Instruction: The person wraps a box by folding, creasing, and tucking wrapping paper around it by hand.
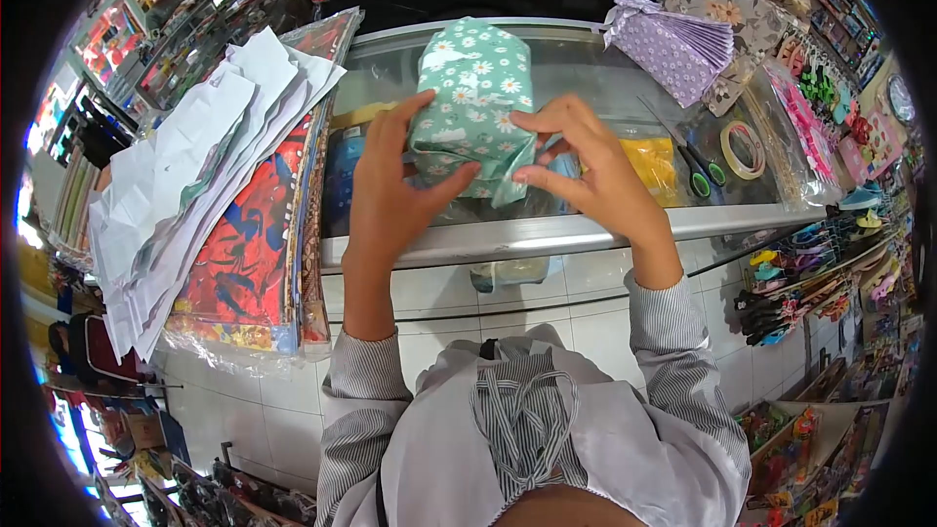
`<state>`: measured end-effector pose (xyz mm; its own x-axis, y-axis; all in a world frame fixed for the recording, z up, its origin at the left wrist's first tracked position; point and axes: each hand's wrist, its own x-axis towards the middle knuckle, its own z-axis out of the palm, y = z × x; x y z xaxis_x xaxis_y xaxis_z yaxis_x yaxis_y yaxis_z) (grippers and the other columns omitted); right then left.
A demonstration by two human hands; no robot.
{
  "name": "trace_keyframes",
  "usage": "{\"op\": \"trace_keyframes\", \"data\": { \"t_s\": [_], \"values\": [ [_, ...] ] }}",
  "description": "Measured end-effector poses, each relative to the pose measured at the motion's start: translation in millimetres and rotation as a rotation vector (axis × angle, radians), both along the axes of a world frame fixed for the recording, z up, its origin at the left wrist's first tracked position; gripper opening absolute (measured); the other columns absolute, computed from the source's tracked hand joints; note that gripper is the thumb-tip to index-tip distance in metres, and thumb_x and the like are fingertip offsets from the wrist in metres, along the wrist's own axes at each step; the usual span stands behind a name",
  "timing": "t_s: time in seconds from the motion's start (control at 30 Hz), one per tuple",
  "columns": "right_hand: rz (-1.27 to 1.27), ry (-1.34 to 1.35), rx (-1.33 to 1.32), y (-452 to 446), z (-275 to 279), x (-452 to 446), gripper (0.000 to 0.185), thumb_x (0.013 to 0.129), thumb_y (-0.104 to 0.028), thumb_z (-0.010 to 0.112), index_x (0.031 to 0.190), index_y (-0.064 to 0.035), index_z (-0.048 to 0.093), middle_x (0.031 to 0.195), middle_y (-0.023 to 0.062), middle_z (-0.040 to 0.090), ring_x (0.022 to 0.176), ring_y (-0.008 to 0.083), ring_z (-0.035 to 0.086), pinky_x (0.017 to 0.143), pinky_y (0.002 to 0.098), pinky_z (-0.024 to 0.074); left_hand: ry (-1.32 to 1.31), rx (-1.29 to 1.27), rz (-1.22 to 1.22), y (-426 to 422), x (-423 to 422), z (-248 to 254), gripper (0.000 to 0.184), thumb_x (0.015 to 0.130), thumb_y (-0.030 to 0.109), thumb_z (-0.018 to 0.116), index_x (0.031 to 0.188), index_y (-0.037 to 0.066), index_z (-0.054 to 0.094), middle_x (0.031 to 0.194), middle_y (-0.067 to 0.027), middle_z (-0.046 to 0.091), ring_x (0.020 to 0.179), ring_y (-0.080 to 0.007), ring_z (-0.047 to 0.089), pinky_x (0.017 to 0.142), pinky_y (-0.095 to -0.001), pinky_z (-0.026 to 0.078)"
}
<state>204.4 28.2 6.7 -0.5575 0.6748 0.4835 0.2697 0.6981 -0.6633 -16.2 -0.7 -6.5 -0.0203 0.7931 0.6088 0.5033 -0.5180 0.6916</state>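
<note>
A parcel in green daisy-print paper [473, 88] stands on the glass counter between my hands. My left hand [400, 171] lies against its left side, thumb and fingers apart, the thumb at the lower front. On the right, my right hand [595, 166] pinches a folded flap of the paper at the parcel's lower right corner between thumb and fingers. Right of this hand are scissors with green and black handles [701, 176] and a roll of tape [744, 149]. A yellow packet [652, 168] shows near my right wrist.
Crumpled white sheets [195, 156] lie over a stack of patterned wrapping paper [239, 244] on the left. A purple pleated parcel [673, 49] and a brown floral one [727, 0] stand at the back right. The counter's metal edge [566, 237] runs in front.
</note>
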Motion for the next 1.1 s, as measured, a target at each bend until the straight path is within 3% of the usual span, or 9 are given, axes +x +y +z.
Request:
{"op": "trace_keyframes", "data": {
  "t_s": [0.1,0.3,0.4,0.5,0.7,0.8,0.9,1.0,1.1],
  "values": [
    [-0.19,0.027,0.33,7,-11,-6,0.04,0.077,-0.008,0.074,0.114,-0.0068,0.059,0.121,0.0116,0.045,0.105,0.0227,0.052,0.083,0.0305,0.0495,0.0,-0.042,-0.032,2,4,-3,0.072,0.067,0.014,0.082,0.13,0.01,0.049,0.109,-0.0122,0.054,0.095,-0.0235,0.06,0.071,-0.0317,0.055],
    [-0.253,0.211,0.07,6,-16,-16,0.072,0.075,-0.015,0.078,0.134,-0.0104,0.036,0.138,0.0143,0.038,0.117,0.0259,0.05,0.087,0.0344,0.0487,-0.204,-0.044,-0.134,1,7,-6,0.07,0.077,0.017,0.076,0.137,0.009,0.042,0.116,-0.0105,0.054,0.095,-0.0197,0.058,0.074,-0.0303,0.052],
    [-0.236,0.194,-0.32,8,-5,-11,0.082,0.076,-0.015,0.078,0.138,-0.01,0.025,0.14,0.0169,0.035,0.118,0.0272,0.05,0.089,0.0366,0.0486,-0.538,-0.358,-0.118,19,-8,-4,0.065,0.084,0.018,0.07,0.139,0.005,0.036,0.12,-0.0118,0.053,0.1,-0.0176,0.057,0.081,-0.0305,0.05],
    [-0.106,0.099,-0.312,15,3,-11,0.084,0.075,-0.017,0.077,0.138,-0.0072,0.023,0.137,0.0204,0.037,0.115,0.0325,0.052,0.088,0.038,0.0488,-0.559,-0.598,-0.247,27,-11,16,0.054,0.089,0.017,0.065,0.132,0.002,0.038,0.122,-0.0157,0.052,0.106,-0.018,0.056,0.089,-0.0316,0.047],
    [-0.103,-0.01,0.357,40,1,-4,0.076,0.076,-0.005,0.075,0.133,-0.01,0.025,0.145,0.0184,0.027,0.132,0.0288,0.037,0.098,0.04,0.0448,-0.315,-0.093,-0.279,49,-3,10,0.051,0.08,0.001,0.07,0.118,0.003,0.037,0.119,-0.0147,0.054,0.108,-0.0206,0.057,0.087,-0.0331,0.051],
    [0.049,0.079,0.176,41,8,-1,0.07,0.077,0.0,0.073,0.129,-0.0101,0.027,0.144,0.0167,0.027,0.133,0.0276,0.034,0.099,0.0399,0.0451,-0.29,-0.134,-0.206,51,1,5,0.059,0.074,-0.006,0.072,0.118,0.004,0.034,0.121,-0.015,0.052,0.11,-0.024,0.057,0.086,-0.0356,0.053],
    [0.107,0.396,-0.157,45,-2,0,0.061,0.084,-0.018,0.071,0.129,-0.0085,0.031,0.138,0.0142,0.034,0.131,0.0293,0.035,0.1,0.04,0.0394,-0.204,-0.089,-0.17,40,4,4,0.067,0.074,-0.006,0.072,0.126,0.004,0.03,0.127,-0.0173,0.046,0.114,-0.0268,0.055,0.088,-0.0379,0.053],
    [-0.04,0.318,-0.227,36,0,5,0.057,0.091,-0.027,0.063,0.134,-0.0076,0.03,0.136,0.0128,0.036,0.13,0.027,0.036,0.101,0.04,0.0401,-0.025,-0.048,-0.204,35,4,1,0.084,0.069,0.002,0.078,0.135,0.008,0.026,0.13,-0.0119,0.041,0.116,-0.0237,0.051,0.085,-0.0367,0.051],
    [-0.039,0.29,-0.207,30,-3,9,0.055,0.097,-0.035,0.052,0.138,-0.0065,0.029,0.136,0.0136,0.038,0.13,0.0248,0.036,0.101,0.0389,0.0389,-0.025,-0.094,-0.221,21,11,10,0.077,0.08,0.01,0.071,0.139,0.006,0.022,0.134,-0.0166,0.039,0.122,-0.0268,0.046,0.094,-0.0405,0.047]
  ]
}}
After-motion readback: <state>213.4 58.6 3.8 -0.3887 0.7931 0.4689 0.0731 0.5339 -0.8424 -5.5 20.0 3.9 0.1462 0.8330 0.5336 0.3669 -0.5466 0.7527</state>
